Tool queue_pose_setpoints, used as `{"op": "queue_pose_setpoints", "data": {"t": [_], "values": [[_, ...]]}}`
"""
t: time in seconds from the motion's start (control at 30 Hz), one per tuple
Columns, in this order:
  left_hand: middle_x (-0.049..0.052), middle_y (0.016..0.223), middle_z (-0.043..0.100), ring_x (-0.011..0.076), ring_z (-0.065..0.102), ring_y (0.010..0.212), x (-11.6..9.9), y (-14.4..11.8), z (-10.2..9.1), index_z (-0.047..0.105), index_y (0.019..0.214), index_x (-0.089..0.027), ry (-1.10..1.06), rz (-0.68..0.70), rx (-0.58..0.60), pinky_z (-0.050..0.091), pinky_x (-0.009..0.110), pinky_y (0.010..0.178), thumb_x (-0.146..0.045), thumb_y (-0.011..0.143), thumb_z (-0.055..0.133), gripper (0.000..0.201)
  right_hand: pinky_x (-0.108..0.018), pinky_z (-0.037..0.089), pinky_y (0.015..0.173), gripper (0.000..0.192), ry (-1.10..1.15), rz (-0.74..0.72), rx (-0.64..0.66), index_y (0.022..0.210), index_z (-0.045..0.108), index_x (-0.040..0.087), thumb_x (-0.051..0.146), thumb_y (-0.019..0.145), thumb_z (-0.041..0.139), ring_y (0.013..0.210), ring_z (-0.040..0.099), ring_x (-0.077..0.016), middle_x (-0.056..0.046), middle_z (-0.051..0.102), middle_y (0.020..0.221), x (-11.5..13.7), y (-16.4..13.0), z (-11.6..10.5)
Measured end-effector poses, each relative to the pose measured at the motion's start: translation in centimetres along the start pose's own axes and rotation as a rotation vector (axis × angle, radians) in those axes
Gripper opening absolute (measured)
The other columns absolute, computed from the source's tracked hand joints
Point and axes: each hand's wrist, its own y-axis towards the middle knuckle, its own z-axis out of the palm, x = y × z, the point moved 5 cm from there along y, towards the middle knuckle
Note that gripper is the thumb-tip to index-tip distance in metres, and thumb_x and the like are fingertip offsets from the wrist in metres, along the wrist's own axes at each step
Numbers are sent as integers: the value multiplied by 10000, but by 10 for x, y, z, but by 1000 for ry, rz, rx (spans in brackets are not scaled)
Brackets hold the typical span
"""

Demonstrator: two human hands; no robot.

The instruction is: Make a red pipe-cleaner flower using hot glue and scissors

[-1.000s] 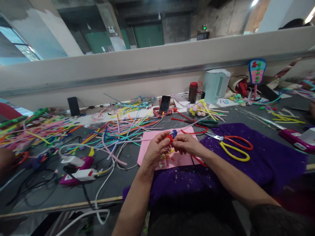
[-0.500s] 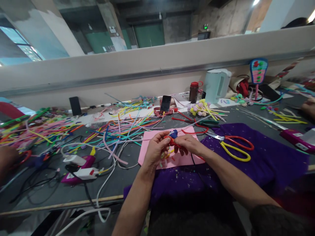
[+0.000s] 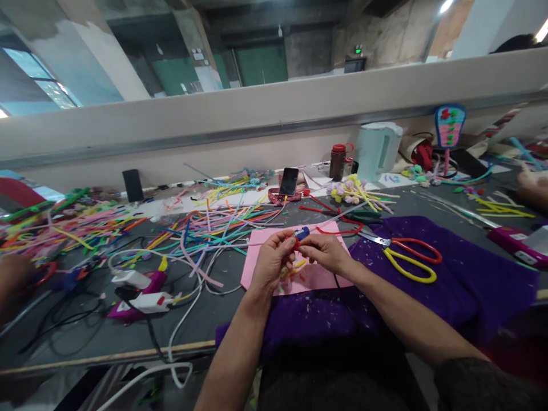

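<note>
Over a pink sheet [image 3: 257,262], my left hand [image 3: 274,254] and my right hand [image 3: 327,251] meet with fingertips pinched. Between them is a small red fuzzy piece [image 3: 297,244] that looks like pipe cleaner; both hands touch it, and the fingers hide most of its shape. Just behind the fingertips shows a blue object [image 3: 302,233], partly covered and not clear in kind. Short yellow and red scraps [image 3: 298,269] lie on the sheet under my hands. Right of my right hand, scissors [image 3: 391,242] with one red and one yellow handle rest on a purple cloth [image 3: 462,279].
Many coloured pipe cleaners [image 3: 214,222] spread across the left and middle of the table. A power strip [image 3: 141,299] with white plugs and cables sits at left. A phone [image 3: 289,181], a brown bottle [image 3: 338,162] and a kettle [image 3: 377,151] stand behind. Other people's hands [image 3: 533,180] show at both edges.
My right fingers have moved slightly left, closer to my left fingertips. Less of the red piece shows now; before, red also hung below my right fingers.
</note>
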Motion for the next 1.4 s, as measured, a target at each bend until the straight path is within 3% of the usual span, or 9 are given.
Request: {"op": "queue_pose_setpoints", "data": {"t": [0.1,0.3,0.47,0.6,0.8,1.07,1.4], "values": [[-19,650,560,49,476,417,-1,-1,1,521,972,-160,-18,-18,1,360,141,338,-336,633,657,405,-178,352,430,194,17,29,3,732,609,163,319,776,503,466,461,-69,3,556,595,0,0,-2],[20,800,587,70,536,532,-6,-5,6,506,1056,-180,-88,-59,47,371,148,390,-262,598,685,498,-167,283,370,272,317,176,15,697,556,136,388,772,488,395,384,-48,23,491,518,2,-2,-7],[-19,676,561,36,467,450,4,-3,9,569,923,-166,-45,-66,74,327,152,399,-245,593,691,361,-168,269,361,211,439,192,9,704,553,137,329,765,490,397,401,-54,26,488,507,2,-3,-6],[-51,542,510,29,402,392,8,-1,9,586,860,-165,-45,-46,21,266,152,377,-270,582,703,320,-170,279,341,225,456,199,27,745,574,138,348,753,495,380,411,-51,11,540,565,0,-2,0],[-34,640,548,29,434,471,0,-2,5,597,795,-154,-102,24,-83,296,147,423,-250,556,719,286,-165,309,341,295,440,235,85,735,567,132,418,752,495,417,482,-64,-18,586,636,2,-3,5],[-50,508,459,27,330,391,6,-1,1,605,791,-135,-84,2,-73,175,162,348,-318,619,672,260,-166,261,322,296,480,196,21,671,522,146,426,762,500,350,396,-44,30,514,518,-4,-2,7],[-42,508,482,17,337,396,5,-3,0,642,837,-121,-44,34,-163,203,159,386,-311,609,684,299,-149,272,324,323,543,250,70,680,475,148,458,772,483,371,426,-38,24,530,576,-3,-6,22]]}}
